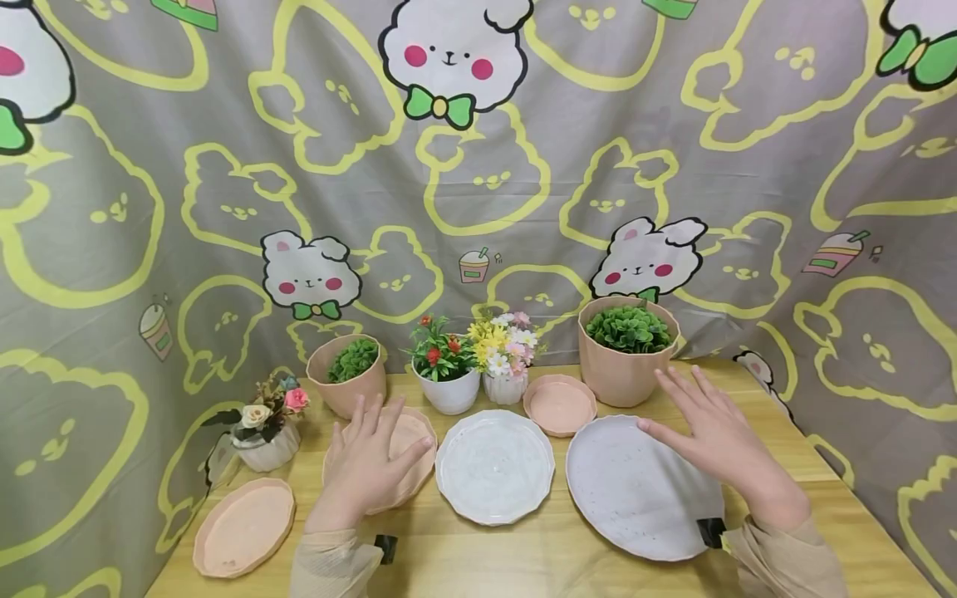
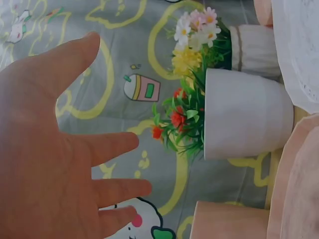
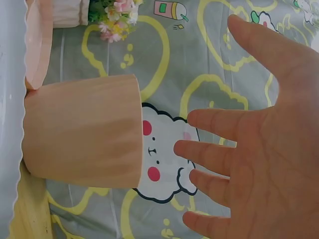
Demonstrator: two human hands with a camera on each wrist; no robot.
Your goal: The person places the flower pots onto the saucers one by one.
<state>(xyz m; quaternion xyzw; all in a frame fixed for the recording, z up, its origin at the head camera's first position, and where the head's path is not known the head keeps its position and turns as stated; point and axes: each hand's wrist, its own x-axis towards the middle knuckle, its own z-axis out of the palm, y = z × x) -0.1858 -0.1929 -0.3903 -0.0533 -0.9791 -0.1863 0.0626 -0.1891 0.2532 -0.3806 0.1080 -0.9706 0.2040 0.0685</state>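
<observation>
Wooden tabletop carried the whole setup, with both sleeves coming in from the near edge. Closest on the left sat a peach saucer, well apart from everything else. The left hand hovered flat, fingers straight and spread, holding nothing, right over a second pink saucer; whether it actually touched it, I couldn't tell. In the left wrist view the palm was wide open too.

Next to that saucer was a white scalloped plate, and just beside it a bigger speckled white plate. The right hand was spread open over that big plate's far right edge, fingers straight, gripping nothing; the right wrist view showed the same empty open palm.

Further back, a small pink saucer sat between the two white plates and the pots. On the far left stood a little ribbed white vase with roses. Behind the left hand was a tilted pink pot with greenery, then a white pot with red flowers, then a small pot of yellow and pink daisies. The large pink pot with a green plant stood just beyond the right hand's fingertips. A grey bunny-print cloth hung behind it all.
</observation>
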